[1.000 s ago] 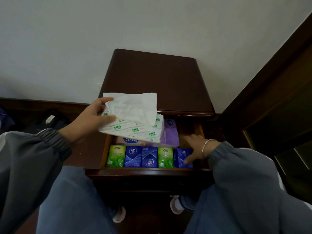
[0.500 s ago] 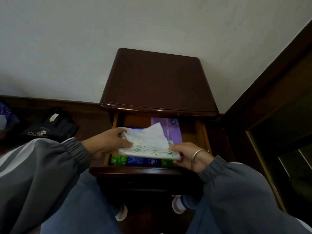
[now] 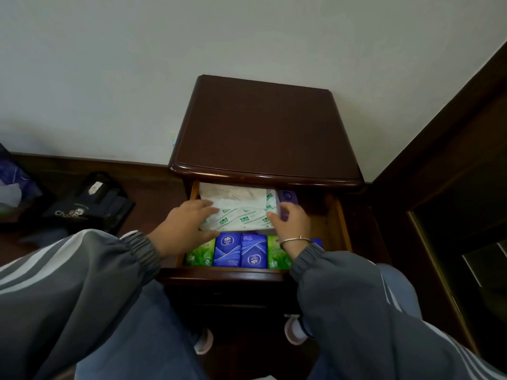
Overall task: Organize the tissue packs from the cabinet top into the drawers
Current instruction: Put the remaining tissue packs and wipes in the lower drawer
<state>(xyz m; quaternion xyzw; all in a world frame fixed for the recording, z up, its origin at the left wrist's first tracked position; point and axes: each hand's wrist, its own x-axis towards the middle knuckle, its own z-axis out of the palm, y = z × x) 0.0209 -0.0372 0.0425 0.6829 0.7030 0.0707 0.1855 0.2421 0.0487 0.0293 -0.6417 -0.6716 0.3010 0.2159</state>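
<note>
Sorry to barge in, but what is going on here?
A person holds a white tissue pack at both ends, left hand and right hand, inside the open drawer of a dark cabinet. It lies behind a row of small green and blue packs; a purple pack shows at its right end.

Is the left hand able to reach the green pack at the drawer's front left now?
Probably yes: the green pack has nothing on it and lies close under the left hand, though that hand holds the white pack.
</note>
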